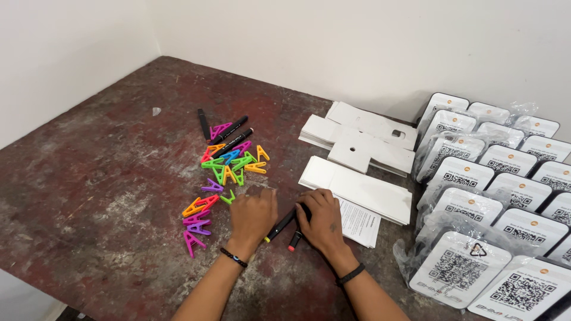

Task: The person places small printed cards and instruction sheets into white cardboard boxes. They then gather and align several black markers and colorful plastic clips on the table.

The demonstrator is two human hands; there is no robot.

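**Two markers under my hands, clips and cards all round**

Two black markers lie between my hands on the worn brown table (89, 178). My right hand (321, 217) is closed over the upper end of the yellow-tipped marker (279, 226), fingers curled on its barrel, and the red-tipped marker (295, 241) lies just under the same palm, touching it; I cannot tell whether I grip that one too. My left hand (253, 214) rests flat on the table with fingers loosely spread, grasping nothing, its thumb side just beside the yellow-tipped marker.

Right above and left of my left hand is a scatter of coloured clips (229, 163): green, orange, pink, purple, blue. A few of them lie beside my left wrist. Three more black pens (229, 132) lie among and behind the clips.

Beyond my right hand sits a printed sheet (360, 223), partly under a flat white card stack (357, 187). Further back, more white cards (363, 139) are piled near the wall, some with small cut-outs.

To the right, rows of bagged code plaques (476, 196) crowd the table edge, overlapping one another, close to my right forearm. Each wrist carries a dark band.
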